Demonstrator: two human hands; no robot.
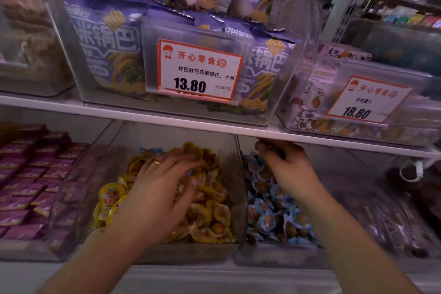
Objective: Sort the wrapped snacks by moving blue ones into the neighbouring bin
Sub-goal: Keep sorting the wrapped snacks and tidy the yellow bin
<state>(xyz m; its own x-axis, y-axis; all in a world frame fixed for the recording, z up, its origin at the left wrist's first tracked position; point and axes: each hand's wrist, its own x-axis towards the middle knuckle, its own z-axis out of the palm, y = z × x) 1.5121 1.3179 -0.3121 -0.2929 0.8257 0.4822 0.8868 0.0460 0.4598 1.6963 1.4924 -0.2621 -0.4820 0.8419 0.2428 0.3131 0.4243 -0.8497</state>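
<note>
A clear bin (235, 227) on the lower shelf holds a heap of yellow wrapped snacks (210, 212), with a few blue wrapped snacks (150, 150) showing at its back. My left hand (164, 181), a ring on one finger, lies spread flat on the yellow heap. The bin to its right (274, 252) is filled with blue wrapped snacks (269, 212). My right hand (286, 164) hovers over the back of that bin, just under the shelf edge, fingers curled together; whether they pinch a snack cannot be made out.
The white shelf board (214, 124) hangs low over both bins. Above it stand a bin of purple snack bags (109, 48) with a price card (199, 69). Purple packets (26, 174) fill the bin at the left; dark packets (391, 219) lie at the right.
</note>
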